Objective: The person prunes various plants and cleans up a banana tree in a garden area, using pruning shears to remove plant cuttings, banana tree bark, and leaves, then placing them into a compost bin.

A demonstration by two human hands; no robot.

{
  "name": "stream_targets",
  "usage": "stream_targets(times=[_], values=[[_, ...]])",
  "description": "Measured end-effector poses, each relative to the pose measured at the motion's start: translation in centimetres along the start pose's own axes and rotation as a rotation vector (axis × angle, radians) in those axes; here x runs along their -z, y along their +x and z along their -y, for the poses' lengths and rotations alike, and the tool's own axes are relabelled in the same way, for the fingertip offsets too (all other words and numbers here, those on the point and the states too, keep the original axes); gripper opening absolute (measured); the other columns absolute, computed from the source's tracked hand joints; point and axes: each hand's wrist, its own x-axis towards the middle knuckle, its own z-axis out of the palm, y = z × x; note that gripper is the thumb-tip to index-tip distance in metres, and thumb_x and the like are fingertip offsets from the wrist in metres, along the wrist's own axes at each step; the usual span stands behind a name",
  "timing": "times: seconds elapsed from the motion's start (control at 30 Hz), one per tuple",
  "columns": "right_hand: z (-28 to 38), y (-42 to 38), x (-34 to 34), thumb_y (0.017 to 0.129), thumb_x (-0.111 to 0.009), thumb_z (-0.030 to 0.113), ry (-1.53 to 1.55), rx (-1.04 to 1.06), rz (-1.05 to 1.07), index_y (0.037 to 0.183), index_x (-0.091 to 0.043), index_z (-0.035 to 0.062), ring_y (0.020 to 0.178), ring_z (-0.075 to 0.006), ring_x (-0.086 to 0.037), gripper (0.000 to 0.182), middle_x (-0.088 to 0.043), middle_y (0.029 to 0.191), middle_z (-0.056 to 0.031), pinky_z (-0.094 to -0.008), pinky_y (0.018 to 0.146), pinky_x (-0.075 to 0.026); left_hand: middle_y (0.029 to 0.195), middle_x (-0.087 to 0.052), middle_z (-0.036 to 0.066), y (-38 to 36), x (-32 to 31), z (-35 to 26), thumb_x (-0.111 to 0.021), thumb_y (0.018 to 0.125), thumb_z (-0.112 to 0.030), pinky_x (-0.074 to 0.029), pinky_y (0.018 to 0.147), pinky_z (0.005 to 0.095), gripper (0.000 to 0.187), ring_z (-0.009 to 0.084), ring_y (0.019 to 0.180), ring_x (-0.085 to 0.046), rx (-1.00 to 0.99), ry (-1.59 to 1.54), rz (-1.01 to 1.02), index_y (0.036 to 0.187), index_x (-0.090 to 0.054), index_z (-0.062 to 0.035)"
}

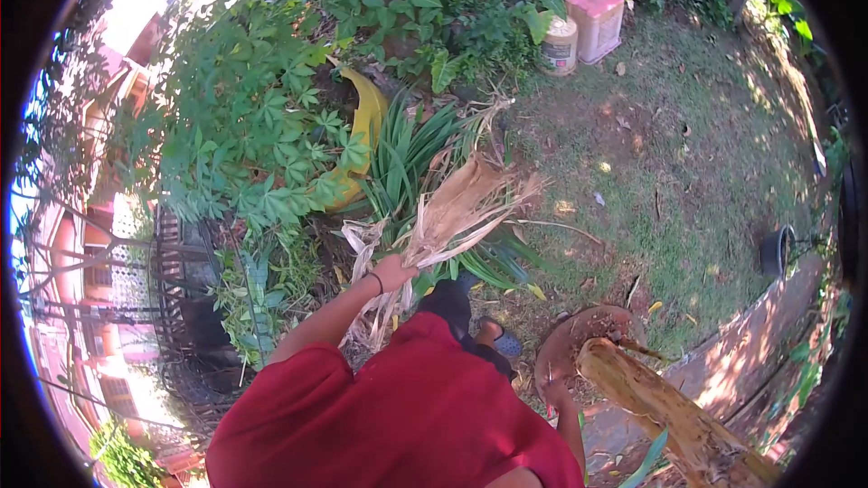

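My left hand is closed around a bundle of dry, tan leaf material, like dried banana leaf sheath, which fans out ahead of it. More withered strips hang beneath that hand. Low on the right, my right hand is beside a thick yellow-brown trunk and over the edge of a round brown base. Its fingers look curled, with a bit of red near them; what they hold, if anything, is too small to make out.
Long green strap leaves and a large yellow leaf lie beyond my left hand. Leafy shrubs grow at left. A pink-lidded container and a round tub stand at back; a dark bucket is at right.
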Motion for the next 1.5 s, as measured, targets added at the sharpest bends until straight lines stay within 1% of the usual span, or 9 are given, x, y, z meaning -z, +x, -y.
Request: stream_targets(times=[0.17, 0.33, 0.47, 0.6, 0.73, 0.87, 1.13, 1.4, 1.5], values=[[1.0, 2.6, 4.2, 0.089, -0.056, 0.024, 0.176, -0.190, -0.110, 0.109, -0.067, 0.0051, 0.087, -0.0328, -0.067, 0.030, -0.068, 0.096, -0.0205, -0.0455, 0.079, -0.052, 0.072, -0.066, 0.016, -2.1, 2.0, 7.0, -0.069, 0.078, -0.041, -0.048, 0.071, 0.0380, 0.043, 0.0291, 0.069, -0.063, 0.124, -0.055, 0.010, 0.087, -0.071, 0.0016], [-3.8, 12.6, 3.9, 0.091, -0.057, 0.041, 0.021, 0.479, 0.122, 0.116, -0.057, -0.0078, 0.110, -0.0430, -0.059, 0.055, -0.061, 0.111, -0.0327, -0.0476, 0.090, -0.047, 0.084, -0.069, 0.015, -3.8, 9.8, 9.4, -0.066, 0.081, -0.037, -0.048, 0.074, 0.0365, 0.044, 0.0234, 0.079, -0.064, 0.227, -0.393, -0.104, 0.102, -0.069, 0.0018], [13.7, 8.8, 14.9, 0.092, -0.059, 0.034, -0.106, 0.270, 0.086, 0.109, -0.056, -0.0072, 0.090, -0.0358, -0.063, 0.045, -0.065, 0.094, -0.0253, -0.0428, 0.079, -0.049, 0.088, -0.069, 0.013, -7.0, 18.1, 13.8, -0.062, 0.085, -0.033, -0.053, 0.073, 0.0345, 0.040, 0.0230, 0.076, -0.065, 0.082, -0.930, -0.454, 0.103, -0.068, 0.0019], [22.8, 11.8, 20.5, 0.092, -0.061, 0.031, 0.073, 0.295, 0.143, 0.100, -0.057, -0.0057, 0.075, -0.0268, -0.063, 0.038, -0.065, 0.081, -0.0177, -0.0378, 0.070, -0.049, 0.085, -0.067, 0.008, -15.2, 26.3, 21.7, -0.060, 0.086, -0.024, -0.054, 0.072, 0.0322, 0.029, 0.0182, 0.079, -0.063, 0.205, -1.555, -0.215, 0.104, -0.062, -0.0015], [33.1, 9.2, 26.0, 0.092, -0.061, 0.032, 0.058, 0.131, 0.105, 0.097, -0.058, -0.0044, 0.073, -0.0250, -0.064, 0.037, -0.065, 0.080, -0.0167, -0.0369, 0.067, -0.049, 0.068, -0.058, 0.006, -25.2, 30.2, 23.9, -0.056, 0.089, -0.018, -0.052, 0.060, 0.0316, 0.019, 0.0187, 0.057, -0.058, 0.100, -1.745, -0.862, 0.099, -0.060, -0.0026], [32.9, 12.7, 28.6, 0.091, -0.061, 0.033, -0.078, 0.179, 0.082, 0.104, -0.062, -0.0026, 0.082, -0.0267, -0.066, 0.038, -0.068, 0.084, -0.0170, -0.0397, 0.070, -0.050, 0.062, -0.054, 0.000, -35.2, 34.3, 28.7, -0.057, 0.091, -0.021, -0.044, 0.046, 0.0253, 0.018, 0.0135, 0.049, -0.053, 0.185, -1.496, -1.194, 0.099, -0.061, -0.0051], [29.1, 15.2, 31.4, 0.091, -0.062, 0.040, -0.227, 0.126, 0.114, 0.108, -0.059, -0.0069, 0.086, -0.0320, -0.068, 0.050, -0.068, 0.091, -0.0225, -0.0415, 0.073, -0.051, 0.100, -0.068, 0.009, -51.1, 43.9, 35.4, -0.055, 0.092, -0.033, -0.049, 0.077, 0.0302, 0.040, 0.0164, 0.084, -0.064, 0.441, -0.622, -1.631, 0.110, -0.068, 0.0008], [34.4, 10.8, 31.1, 0.090, -0.064, 0.040, -0.430, 0.154, 0.189, 0.096, -0.060, -0.0059, 0.086, -0.0331, -0.067, 0.046, -0.067, 0.088, -0.0235, -0.0411, 0.072, -0.049, 0.125, -0.061, 0.019, -48.1, 53.1, 47.0, -0.042, 0.090, -0.066, -0.044, 0.096, 0.0383, 0.076, 0.0288, 0.114, -0.058, 1.368, -0.130, -0.375, 0.124, -0.061, -0.0008], [33.8, 10.6, 30.2, 0.091, -0.062, 0.039, -0.113, 0.186, 0.147, 0.096, -0.060, -0.0040, 0.082, -0.0318, -0.067, 0.043, -0.067, 0.085, -0.0209, -0.0404, 0.072, -0.049, 0.133, -0.055, 0.018, -36.4, 53.8, 38.7, -0.039, 0.096, -0.055, -0.041, 0.102, 0.0382, 0.067, 0.0281, 0.122, -0.052, 1.083, 0.085, -0.564, 0.133, -0.052, -0.0007]])
